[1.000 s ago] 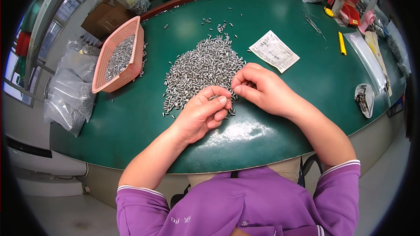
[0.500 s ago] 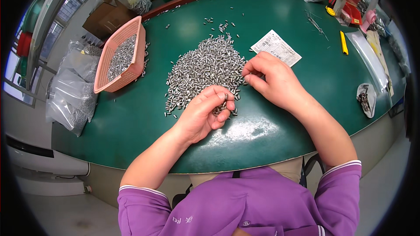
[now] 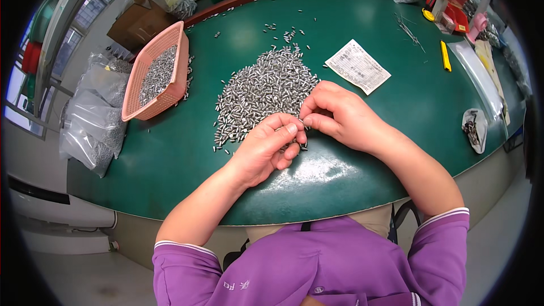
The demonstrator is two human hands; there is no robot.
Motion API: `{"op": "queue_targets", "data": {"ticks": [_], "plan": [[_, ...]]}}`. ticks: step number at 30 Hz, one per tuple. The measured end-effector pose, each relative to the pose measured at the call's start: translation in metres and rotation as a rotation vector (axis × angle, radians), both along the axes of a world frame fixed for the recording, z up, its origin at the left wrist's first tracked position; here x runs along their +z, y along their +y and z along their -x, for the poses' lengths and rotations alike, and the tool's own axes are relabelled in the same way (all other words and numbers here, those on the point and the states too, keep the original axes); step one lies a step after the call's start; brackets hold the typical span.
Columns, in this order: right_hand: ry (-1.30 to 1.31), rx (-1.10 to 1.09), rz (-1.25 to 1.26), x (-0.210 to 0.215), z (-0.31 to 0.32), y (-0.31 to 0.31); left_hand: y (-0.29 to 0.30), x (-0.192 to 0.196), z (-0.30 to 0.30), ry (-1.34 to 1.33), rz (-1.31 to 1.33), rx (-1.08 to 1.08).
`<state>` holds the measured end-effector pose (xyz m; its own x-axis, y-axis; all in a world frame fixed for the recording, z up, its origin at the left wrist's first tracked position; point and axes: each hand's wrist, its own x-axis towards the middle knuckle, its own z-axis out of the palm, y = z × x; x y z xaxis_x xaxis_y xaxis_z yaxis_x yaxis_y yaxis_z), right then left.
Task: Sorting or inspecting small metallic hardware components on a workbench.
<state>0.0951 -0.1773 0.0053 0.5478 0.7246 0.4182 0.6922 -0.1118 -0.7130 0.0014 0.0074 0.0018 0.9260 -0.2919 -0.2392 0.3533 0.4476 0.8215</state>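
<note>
- Your left hand [image 3: 265, 147] comes in at the near edge of the pile of small silver metal pieces [image 3: 258, 90], fingers curled, thumb laid toward the index finger.
- Your right hand [image 3: 345, 116] meets it from the other side, thumb and forefinger narrowed to a pinch, the tips right up against your left fingertips.
- What sits between those tips is too small and too covered to make out, so I can't tell whether either hand grips a piece.
- The pile spreads over the green table [image 3: 425, 113] just beyond your hands, with a few strays [image 3: 289, 36] past its far side.
- Beyond your right hand, a printed paper slip [image 3: 357, 65] lies at a slant.
- Over to your left, the pink basket [image 3: 171, 100] holds more metal pieces, with clear plastic bags [image 3: 90, 130] beside it.
- Well off to your right: a yellow strip-shaped tool [image 3: 445, 56], and nearer you a white pouch [image 3: 481, 133] with dark pieces in it.
</note>
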Motion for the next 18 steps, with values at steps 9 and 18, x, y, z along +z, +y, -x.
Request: {"op": "queue_targets", "data": {"ticks": [9,18], "plan": [[0.001,0.048,-0.119,0.003,0.002,0.003,-0.001,0.003,0.001,0.028,0.007,0.004],[-0.246,-0.249,0.176,-0.008,-0.013,-0.009,0.001,0.003,0.002,-0.020,0.015,0.015]]}}
